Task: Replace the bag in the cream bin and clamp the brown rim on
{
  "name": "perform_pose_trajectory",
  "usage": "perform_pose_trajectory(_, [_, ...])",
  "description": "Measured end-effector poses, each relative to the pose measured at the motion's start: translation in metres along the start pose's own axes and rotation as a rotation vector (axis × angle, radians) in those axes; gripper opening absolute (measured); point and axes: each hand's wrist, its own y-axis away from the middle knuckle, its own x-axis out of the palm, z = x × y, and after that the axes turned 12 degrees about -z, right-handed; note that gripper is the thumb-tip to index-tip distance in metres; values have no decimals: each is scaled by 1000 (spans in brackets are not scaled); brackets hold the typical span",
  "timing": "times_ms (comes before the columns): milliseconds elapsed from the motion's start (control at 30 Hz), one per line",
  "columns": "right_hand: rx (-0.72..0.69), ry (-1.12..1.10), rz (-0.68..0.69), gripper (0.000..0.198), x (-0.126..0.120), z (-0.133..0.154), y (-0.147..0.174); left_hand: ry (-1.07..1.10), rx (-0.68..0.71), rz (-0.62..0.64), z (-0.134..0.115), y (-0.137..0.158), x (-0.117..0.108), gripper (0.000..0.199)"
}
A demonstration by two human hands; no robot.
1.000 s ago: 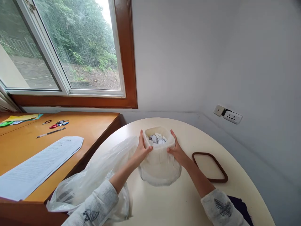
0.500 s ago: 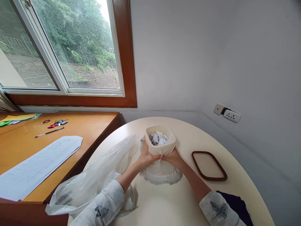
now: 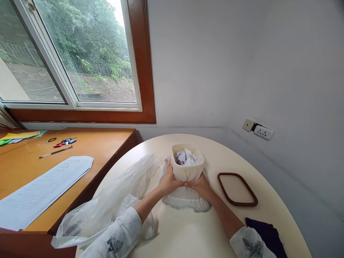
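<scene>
head view: my left hand [image 3: 170,182] and right hand [image 3: 201,185] have slid down from the rim [image 3: 188,166] and clasp the lined bin [image 3: 187,173], thumbs meeting in front, so its plastic liner [image 3: 188,203] bunches tighter there; the bin sits on the round surface [image 3: 188,236].

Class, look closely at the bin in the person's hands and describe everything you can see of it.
The bin is cream, apparently plastic, squarish with rounded corners and an open top. Crumpled paper lies inside. A thin, translucent liner is gathered around its outside and spreads out below. The left hand and right hand clasp it below the rim, thumbs meeting at the front. It is over the table; its base is hidden.
</scene>
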Motion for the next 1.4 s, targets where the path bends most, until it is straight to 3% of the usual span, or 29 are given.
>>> perform_pose_trajectory(100, [12,18,-8,95,-1,3,1,-200,-44,102,-18,8,-25,119])
perform_pose_trajectory(200, [40,45,-36,99,-1,2,2,-394,-36,274,-37,13,-74,100])
perform_pose_trajectory(267, [55,56,-42,98,-2,1,3,-590,68,219,-44,13,-113,87])
perform_pose_trajectory(333, [67,85,-36,96,-3,0,3,-812,96,147,-41,13,-148,85])
perform_pose_trajectory(400, [80,127,-29,96,-3,1,4,-967,-10,175,-28,16,-172,83])
perform_pose_trajectory(467, [86,165,-24,98,-4,3,4,-1056,-167,242,-9,24,-180,83])
perform_pose_trajectory(600, [52,186,-26,96,-4,7,5,-1134,-246,250,30,34,-159,83])
perform_pose_trajectory(733, [30,181,-49,94,-3,9,5,-1138,-319,177,47,16,-128,86])
perform_pose_trajectory(833, [19,181,-38,93,-3,9,5,-1125,-366,155,42,-9,-117,90])
perform_pose_trajectory(967, [18,195,-31,92,-4,4,4,-1111,-304,153,6,-36,-120,102])
perform_pose_trajectory(1033, [15,187,-22,94,-5,3,3,-971,-180,121,-20,-42,-121,106])
perform_pose_trajectory(1167, [-19,46,24,110,-11,7,3,-447,66,133,-60,-42,-103,105])
perform_pose_trajectory(1267, [-44,-121,35,119,-20,15,1,-164,118,175,-63,-37,-76,113])
perform_pose_trajectory(1400, [-21,-211,27,121,-31,25,-11,108,38,219,-46,-34,-42,125])
